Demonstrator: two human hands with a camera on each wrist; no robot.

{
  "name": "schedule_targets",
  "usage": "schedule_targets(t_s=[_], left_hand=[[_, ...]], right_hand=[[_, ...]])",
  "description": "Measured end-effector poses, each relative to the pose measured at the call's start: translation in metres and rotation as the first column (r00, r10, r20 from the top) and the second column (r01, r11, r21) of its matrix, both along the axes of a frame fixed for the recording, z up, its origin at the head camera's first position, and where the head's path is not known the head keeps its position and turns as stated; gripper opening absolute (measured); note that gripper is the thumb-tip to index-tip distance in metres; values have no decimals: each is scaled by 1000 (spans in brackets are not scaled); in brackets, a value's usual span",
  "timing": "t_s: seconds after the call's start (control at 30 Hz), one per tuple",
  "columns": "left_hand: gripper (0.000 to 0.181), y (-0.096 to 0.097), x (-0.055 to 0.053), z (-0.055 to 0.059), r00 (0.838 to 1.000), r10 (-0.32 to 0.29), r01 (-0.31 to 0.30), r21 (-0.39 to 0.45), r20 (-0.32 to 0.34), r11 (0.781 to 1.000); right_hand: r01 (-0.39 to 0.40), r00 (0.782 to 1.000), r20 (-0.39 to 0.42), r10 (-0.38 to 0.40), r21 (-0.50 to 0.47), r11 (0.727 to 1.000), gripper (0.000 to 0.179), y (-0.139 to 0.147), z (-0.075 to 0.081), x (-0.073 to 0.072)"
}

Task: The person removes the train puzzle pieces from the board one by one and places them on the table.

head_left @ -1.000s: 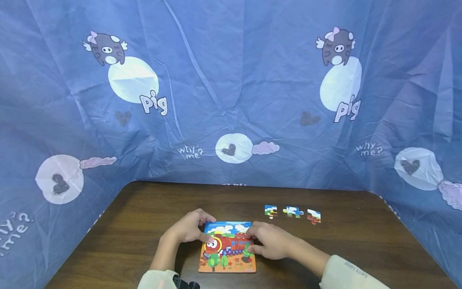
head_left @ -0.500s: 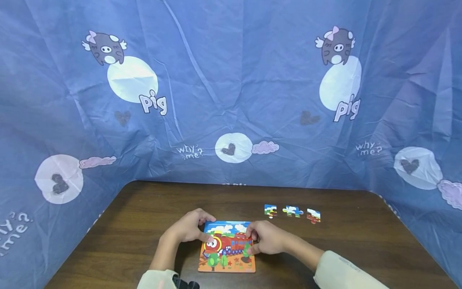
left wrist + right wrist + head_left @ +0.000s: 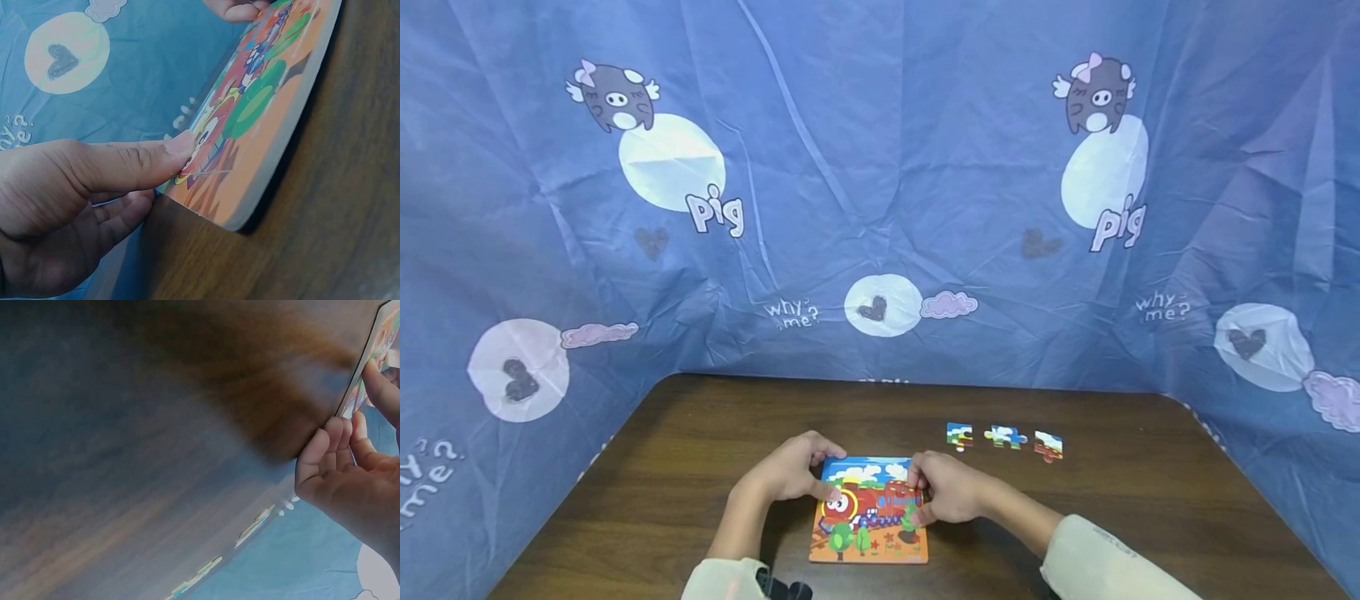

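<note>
A square jigsaw puzzle (image 3: 868, 533) with a red cartoon train lies on the table before me. My left hand (image 3: 786, 471) grips its left side, the thumb on the picture and the fingers at the far left edge. In the left wrist view, the left thumb (image 3: 134, 164) presses the train's face. At the right side, my right hand (image 3: 953, 487) holds the puzzle with curled fingers, index fingertip and thumb on the picture. The right wrist view shows the other right fingers (image 3: 322, 450) bent beside the puzzle's edge (image 3: 359, 378). What lies under the right fingertips is hidden.
Three loose jigsaw pieces lie in a row at the back right: a green-and-blue one (image 3: 958, 435), a cloud one (image 3: 1006, 437) and a red-and-white one (image 3: 1048, 446). The brown wooden table (image 3: 715, 425) meets a blue printed cloth (image 3: 880, 208) behind.
My right hand has shifted slightly left and away from me, its fingertips still on the puzzle's right side. The left hand keeps its grip. The loose pieces have not moved.
</note>
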State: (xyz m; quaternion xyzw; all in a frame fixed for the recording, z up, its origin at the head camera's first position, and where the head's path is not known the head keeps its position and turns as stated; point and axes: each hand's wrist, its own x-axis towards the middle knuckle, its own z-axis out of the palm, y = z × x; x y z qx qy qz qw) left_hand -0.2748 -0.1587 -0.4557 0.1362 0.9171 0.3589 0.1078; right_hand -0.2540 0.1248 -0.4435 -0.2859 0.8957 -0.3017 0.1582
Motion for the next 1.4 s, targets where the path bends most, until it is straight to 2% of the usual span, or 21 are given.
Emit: schedule_targets(t_s=[0.17, 0.33, 0.5, 0.7, 0.9, 1.2, 1.4], left_hand=[[46, 0, 0, 1, 1000, 7, -7, 3, 7, 1000], [46, 0, 0, 2, 1000, 2, -2, 5, -2, 1000], [46, -1, 1, 1, 999, -25, 25, 26, -23, 999], [53, 4, 0, -3, 993, -73, 74, 5, -96, 997], [61, 13, 0, -7, 989, -62, 55, -58, -134, 997], [72, 17, 4, -6, 986, -47, 35, -78, -161, 996], [72, 18, 3, -7, 989, -33, 21, -77, -147, 997]], right_hand=[[21, 999, 50, -17, -72, 997, 41, 0, -2, 0], [13, 996, 91, 0, -139, 990, 42, 0, -4, 0], [-4, 995, 96, 17, -137, 991, 41, 1, -5, -1], [-6, 995, 96, 18, -125, 992, 40, 1, -5, -2], [-8, 996, 86, 18, -113, 994, 40, 0, -3, -1], [-15, 996, 83, 25, -114, 993, 40, 0, -4, -2], [-28, 996, 78, 36, -101, 995, 40, 0, -3, -4]])
